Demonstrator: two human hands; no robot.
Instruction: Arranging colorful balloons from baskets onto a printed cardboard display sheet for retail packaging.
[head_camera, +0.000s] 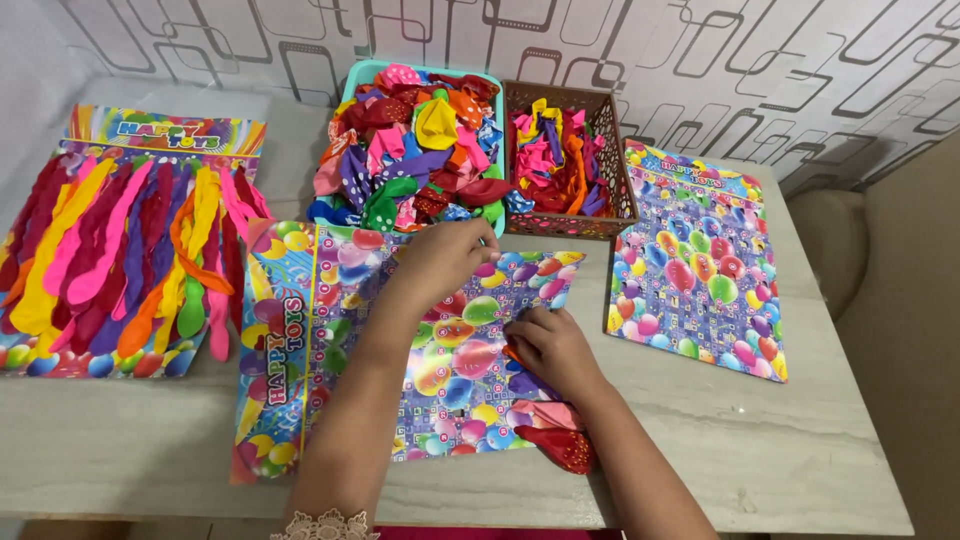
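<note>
Both hands (500, 300) on balloon card (440, 350); balloons (550, 430) beneath

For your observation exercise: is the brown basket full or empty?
Partly full. The brown basket holds a loose heap of pink, yellow and orange balloons, which stays below its rim.

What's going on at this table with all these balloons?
A person is working over a colourful balloon-printed card lying on the table. Their left hand rests on its top edge, near a teal tray heaped with loose balloons. Their right hand presses an uninflated balloon onto the card, with a red balloon lying just below it.
</note>
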